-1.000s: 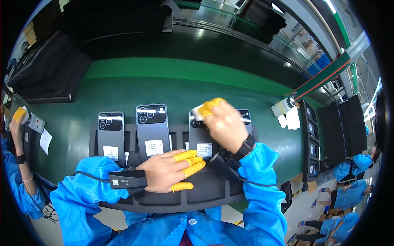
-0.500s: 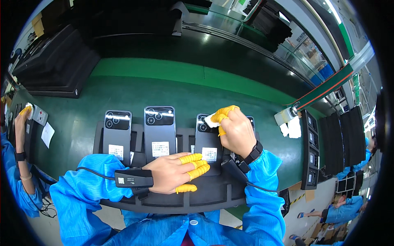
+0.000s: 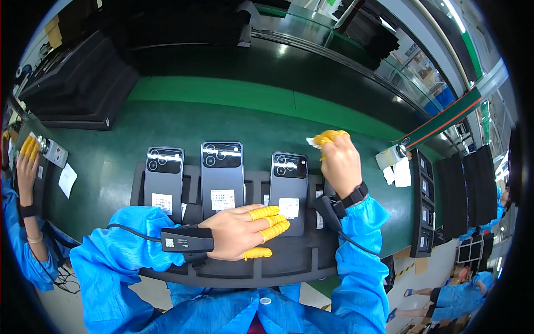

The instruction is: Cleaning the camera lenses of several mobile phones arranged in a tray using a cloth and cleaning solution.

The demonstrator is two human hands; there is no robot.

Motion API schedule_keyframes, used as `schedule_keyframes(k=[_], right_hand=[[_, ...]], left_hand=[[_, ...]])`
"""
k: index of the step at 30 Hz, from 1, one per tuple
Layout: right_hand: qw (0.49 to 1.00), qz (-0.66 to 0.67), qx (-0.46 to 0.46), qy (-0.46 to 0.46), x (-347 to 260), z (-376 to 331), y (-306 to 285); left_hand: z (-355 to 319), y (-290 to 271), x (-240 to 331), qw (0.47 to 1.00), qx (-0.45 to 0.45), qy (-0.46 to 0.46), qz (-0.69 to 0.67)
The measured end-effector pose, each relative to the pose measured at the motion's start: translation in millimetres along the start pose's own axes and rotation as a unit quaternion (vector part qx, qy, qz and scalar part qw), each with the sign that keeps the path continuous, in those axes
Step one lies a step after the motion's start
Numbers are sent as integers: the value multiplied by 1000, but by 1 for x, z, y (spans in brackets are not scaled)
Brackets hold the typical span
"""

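Observation:
Three dark grey phones lie backs up, side by side in a black slotted tray (image 3: 286,268): a left phone (image 3: 162,181), a middle phone (image 3: 222,177) and a right phone (image 3: 289,189). Each has a camera block at its far end and a white label lower down. My left hand (image 3: 236,234), in yellow finger cots, lies flat, fingers spread, its fingertips at the right phone's near end. My right hand (image 3: 340,161), also in yellow cots, is raised beyond that phone and pinches a small white wipe (image 3: 312,143). Another white label shows partly under my right wrist.
At right stand a white bottle with a metal top (image 3: 387,158), white sheets (image 3: 401,173) and a black tray of phones (image 3: 421,222). Black foam trays (image 3: 78,92) are stacked far left. A co-worker's hand (image 3: 26,167) is beside another bottle (image 3: 54,152).
My right hand has lifted off the right phone's camera block and moved right and away with the wipe, uncovering the cameras. The left hand stays at the phone's near end.

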State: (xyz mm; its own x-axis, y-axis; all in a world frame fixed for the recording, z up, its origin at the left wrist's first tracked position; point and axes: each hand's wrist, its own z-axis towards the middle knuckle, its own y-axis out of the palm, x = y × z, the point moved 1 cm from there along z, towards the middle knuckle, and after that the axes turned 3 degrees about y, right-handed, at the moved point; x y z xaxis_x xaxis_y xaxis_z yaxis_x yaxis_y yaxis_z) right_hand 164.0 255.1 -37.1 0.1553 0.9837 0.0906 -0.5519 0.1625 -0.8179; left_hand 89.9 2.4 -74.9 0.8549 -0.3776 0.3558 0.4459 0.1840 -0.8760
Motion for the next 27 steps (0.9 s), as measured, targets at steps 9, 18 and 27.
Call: schedule_keyframes(k=[9,18,27], right_hand=[[996,88,17,-5,-24,-1,-8],[984,128,-30,-117,-60,5,-1],[993,115,23,-14,-24,1,-19]], left_hand=[[-1,4,-1,1000,-5,0,-8],[2,1,1,999,3,21,31],[2,5,2,1000,6,7,16]])
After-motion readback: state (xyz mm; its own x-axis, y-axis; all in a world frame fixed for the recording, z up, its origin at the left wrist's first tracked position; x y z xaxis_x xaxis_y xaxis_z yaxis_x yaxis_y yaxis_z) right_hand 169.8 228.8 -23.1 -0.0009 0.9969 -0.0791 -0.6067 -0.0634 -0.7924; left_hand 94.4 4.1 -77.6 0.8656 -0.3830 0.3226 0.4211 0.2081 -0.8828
